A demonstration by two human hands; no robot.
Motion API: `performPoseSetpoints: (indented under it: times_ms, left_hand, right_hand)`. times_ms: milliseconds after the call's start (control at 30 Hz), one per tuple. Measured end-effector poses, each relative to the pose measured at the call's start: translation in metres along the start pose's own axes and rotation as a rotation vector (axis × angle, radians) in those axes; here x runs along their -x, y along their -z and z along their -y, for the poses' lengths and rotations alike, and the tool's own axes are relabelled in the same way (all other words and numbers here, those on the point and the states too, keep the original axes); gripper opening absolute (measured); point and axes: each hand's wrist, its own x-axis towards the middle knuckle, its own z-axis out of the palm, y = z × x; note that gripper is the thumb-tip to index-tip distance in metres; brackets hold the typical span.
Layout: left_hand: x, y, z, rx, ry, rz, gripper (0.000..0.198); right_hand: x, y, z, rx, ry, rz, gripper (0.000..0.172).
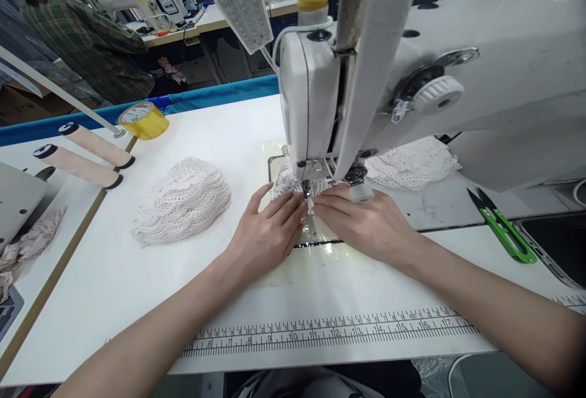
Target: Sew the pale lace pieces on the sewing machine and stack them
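A piece of white lace (286,179) lies under the needle area of a white sewing machine (307,93). My left hand (270,227) rests on the lace left of the presser foot, palm down with its fingers apart. On the other side, my right hand (361,218) presses the lace with its fingers together, the fingertips close to the foot. A heap of lace (185,202) sits on the white table to the left. More lace (414,163) lies behind the right hand, under the machine arm.
Green thread snips (503,227) and a dark phone-like device (556,245) lie at the right. Yellow tape (143,121) and two thread cones (96,146) stand at the back left. A printed ruler (315,334) runs along the front edge. A person (86,44) is beyond the table.
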Motion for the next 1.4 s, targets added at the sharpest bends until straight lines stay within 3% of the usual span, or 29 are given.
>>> performPoseSetpoints:
  times_ms: [267,867,1400]
  left_hand:
    - [0.006,0.008,-0.008,-0.002,-0.006,0.004,0.027]
    - [0.000,-0.004,0.007,0.037,0.064,0.007,0.033]
    - [-0.002,-0.005,0.011,0.056,0.144,0.068,0.040]
  right_hand:
    - [0.003,0.002,0.006,-0.125,-0.037,-0.001,0.030]
    - [0.000,-0.005,0.001,-0.006,-0.074,0.060,0.031]
    - [0.001,-0.004,-0.011,0.137,-0.113,-0.010,0.024]
